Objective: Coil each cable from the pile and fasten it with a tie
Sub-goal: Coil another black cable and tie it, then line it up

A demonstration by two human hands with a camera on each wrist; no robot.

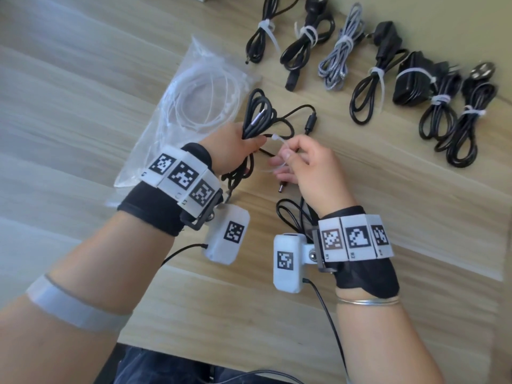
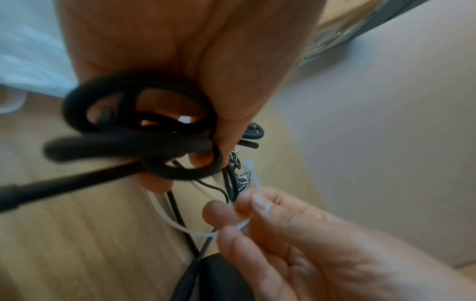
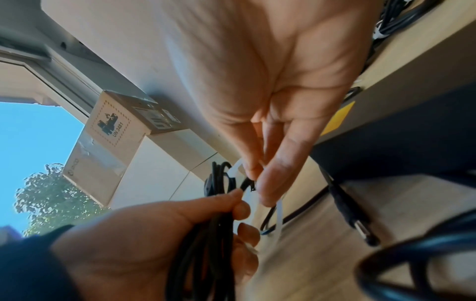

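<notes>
The desk (image 1: 277, 314) is pale wood-grain laminate, smooth with a dull sheen. The cable (image 1: 257, 112) gripped in the left hand (image 1: 235, 145) has a matt black rubbery jacket and a brushed metal plug tip. The cable tie (image 1: 279, 141) pinched by the right hand (image 1: 310, 167) is translucent white plastic, smooth. A clear, crinkled, glossy plastic bag (image 1: 171, 112) holds more white ties. One bundled cable (image 1: 338, 48) is woven grey-white fabric braid. The wrist straps (image 1: 155, 209) are black cloth carrying matt white plastic blocks; a thin bangle (image 1: 368, 302) is shiny metal.
</notes>
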